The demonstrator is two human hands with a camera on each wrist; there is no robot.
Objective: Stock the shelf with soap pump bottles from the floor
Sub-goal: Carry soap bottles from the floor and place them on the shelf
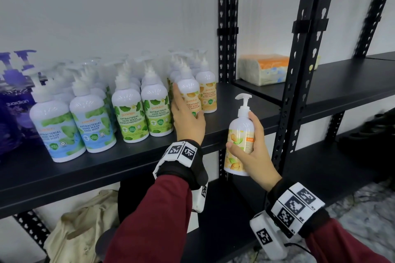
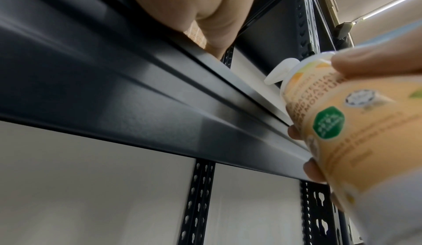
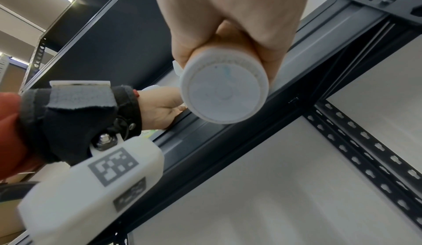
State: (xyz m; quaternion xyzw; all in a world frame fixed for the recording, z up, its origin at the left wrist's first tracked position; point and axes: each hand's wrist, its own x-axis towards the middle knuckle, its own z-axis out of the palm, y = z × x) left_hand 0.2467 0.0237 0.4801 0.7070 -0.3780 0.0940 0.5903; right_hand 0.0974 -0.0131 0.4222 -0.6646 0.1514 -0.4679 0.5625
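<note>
On the black shelf (image 1: 239,100) stand rows of white pump bottles. My left hand (image 1: 188,117) holds the front orange-labelled bottle (image 1: 189,89) where it stands on the shelf, fingers on its left side and thumb on its right. A little right of it, in front of the shelf edge, my right hand (image 1: 250,151) grips a second orange-labelled pump bottle (image 1: 241,132) upright in the air. The right wrist view shows that bottle's round white base (image 3: 224,93) under my right hand (image 3: 239,14). The left wrist view shows its label (image 2: 342,131) beside the shelf's front lip (image 2: 137,95).
Left of the orange bottles stand green-labelled bottles (image 1: 145,111), blue mint bottles (image 1: 74,128) and purple packs (image 1: 12,102). A black perforated post (image 1: 299,92) rises just right of the held bottle. A wrapped tissue pack (image 1: 263,69) lies on the neighbouring shelf. A beige bag (image 1: 85,224) sits below.
</note>
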